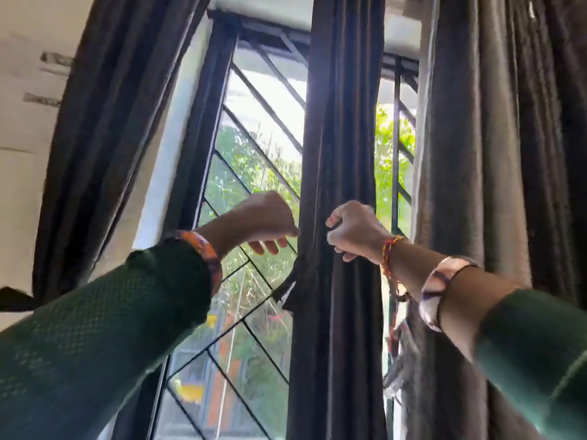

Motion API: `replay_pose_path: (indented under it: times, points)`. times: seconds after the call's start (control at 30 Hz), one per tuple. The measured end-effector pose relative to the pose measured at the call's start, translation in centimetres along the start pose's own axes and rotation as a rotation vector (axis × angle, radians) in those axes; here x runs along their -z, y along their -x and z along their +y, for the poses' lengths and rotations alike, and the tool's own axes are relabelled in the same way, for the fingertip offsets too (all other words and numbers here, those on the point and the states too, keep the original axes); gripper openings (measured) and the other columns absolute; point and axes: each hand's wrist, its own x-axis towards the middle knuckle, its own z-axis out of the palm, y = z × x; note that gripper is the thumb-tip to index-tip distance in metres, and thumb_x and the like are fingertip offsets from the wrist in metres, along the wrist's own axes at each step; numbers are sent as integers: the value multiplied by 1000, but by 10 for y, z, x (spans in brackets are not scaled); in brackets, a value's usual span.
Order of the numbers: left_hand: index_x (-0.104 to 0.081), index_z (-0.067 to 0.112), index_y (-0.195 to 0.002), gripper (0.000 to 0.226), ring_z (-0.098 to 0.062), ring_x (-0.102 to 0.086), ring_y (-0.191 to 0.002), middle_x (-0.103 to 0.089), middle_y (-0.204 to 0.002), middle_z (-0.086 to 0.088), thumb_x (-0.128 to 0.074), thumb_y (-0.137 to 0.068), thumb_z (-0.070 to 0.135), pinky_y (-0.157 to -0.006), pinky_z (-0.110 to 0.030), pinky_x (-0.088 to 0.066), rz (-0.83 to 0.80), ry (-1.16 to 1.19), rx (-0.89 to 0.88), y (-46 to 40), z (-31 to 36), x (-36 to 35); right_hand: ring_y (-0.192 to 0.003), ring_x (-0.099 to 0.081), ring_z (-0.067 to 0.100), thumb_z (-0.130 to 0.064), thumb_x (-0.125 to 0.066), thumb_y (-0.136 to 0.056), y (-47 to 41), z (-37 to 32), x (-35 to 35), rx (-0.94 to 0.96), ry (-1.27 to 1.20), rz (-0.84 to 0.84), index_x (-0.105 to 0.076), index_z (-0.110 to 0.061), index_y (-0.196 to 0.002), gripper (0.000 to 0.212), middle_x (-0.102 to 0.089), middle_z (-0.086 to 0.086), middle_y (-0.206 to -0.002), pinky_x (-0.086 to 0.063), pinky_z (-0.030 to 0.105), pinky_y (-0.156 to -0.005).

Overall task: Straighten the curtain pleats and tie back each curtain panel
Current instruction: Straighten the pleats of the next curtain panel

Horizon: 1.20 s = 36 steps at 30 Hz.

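A dark grey middle curtain panel (341, 128) hangs gathered into a narrow column in front of the window. My left hand (270, 222) pinches its left edge at about mid height. My right hand (352, 228) grips the front folds just to the right, fingers curled into the cloth. A dark tie strip (286, 292) hangs off the panel's left edge below my left hand. A second dark panel (104, 122) hangs at the left, and a third, wider one (508, 154) hangs at the right.
The window (254, 173) has a black frame and diagonal metal bars, with green foliage outside. A white wall (28, 106) lies to the left. Cords or tassels (397, 354) dangle between the middle and right panels.
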Motion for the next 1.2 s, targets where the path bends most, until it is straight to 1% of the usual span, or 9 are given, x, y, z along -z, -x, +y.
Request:
replay_pose_path:
  times: [0.27,0.37,0.47,0.53,0.67,0.83,0.93,1.07,1.2]
  points:
    - [-68,14,-108,26,-13,-63,-82,-68,-99,-3,-59,-84,10,-48,1,-40,-222,59,17,51,-57,-123,-107,-59,35,-16,-64,-77,69,71,-55,-283,153,70,-45,-10,-116,44,-59,12,-115,-52,41,-86]
    - [-59,24,-124,42,-21,-60,-107,-60,-123,-9,-60,-83,15,-93,-19,-46,-199,5,-5,57,-68,-164,-114,-55,35,-24,-66,-80,96,90,-78,-351,106,24,-36,-9,-125,56,-53,14,-124,-49,42,-89]
    - [-48,36,-132,49,-39,-44,-124,-25,-144,-25,-54,-86,20,-106,-38,-39,-57,-52,143,55,-76,-189,-119,-52,33,-32,-63,-84,117,92,-98,-336,20,4,-29,-8,-133,64,-49,14,-131,-45,40,-92]
    - [-52,29,-127,43,-42,-45,-122,-19,-146,-27,-50,-87,14,-102,-38,-41,98,1,230,56,-80,-191,-124,-48,30,-36,-61,-85,127,85,-111,-276,-58,28,-24,-10,-139,71,-42,11,-140,-43,38,-94]
    - [-61,15,-118,33,-35,-58,-106,-60,-116,-18,-49,-87,12,-85,-36,-47,247,84,278,61,-98,-180,-136,-32,28,-32,-62,-84,135,65,-139,-122,-75,84,-6,-15,-149,87,-15,11,-154,-41,40,-99]
    - [-68,11,-110,28,-29,-63,-102,-69,-106,-16,-56,-90,26,-83,-30,-45,336,144,218,76,-96,-164,-134,-30,36,-40,-70,-66,140,52,-151,30,189,211,-20,-18,-147,97,-24,22,-152,-49,48,-90]
    - [-72,11,-104,35,-24,-65,-93,-71,-97,-13,-62,-84,38,-78,-24,-45,317,219,180,85,-85,-167,-142,-21,30,-23,-58,-83,147,56,-150,32,-108,83,0,-25,-150,89,-5,14,-158,-44,43,-97]
    - [-72,2,-80,50,-26,-63,-71,-68,-73,-16,-55,-78,50,-61,-28,-39,292,192,198,97,-56,-180,-103,-61,34,-1,-48,-86,167,65,-129,12,-473,-35,8,-33,-145,88,-59,21,-123,-42,26,-73]
    - [-67,-5,-72,29,-23,-53,-62,-67,-74,-23,-60,-84,20,-51,-21,-29,350,186,235,116,-20,-184,-93,-64,32,2,-51,-84,180,77,-105,-38,-465,-63,5,-17,-149,88,-70,11,-107,-37,19,-67]
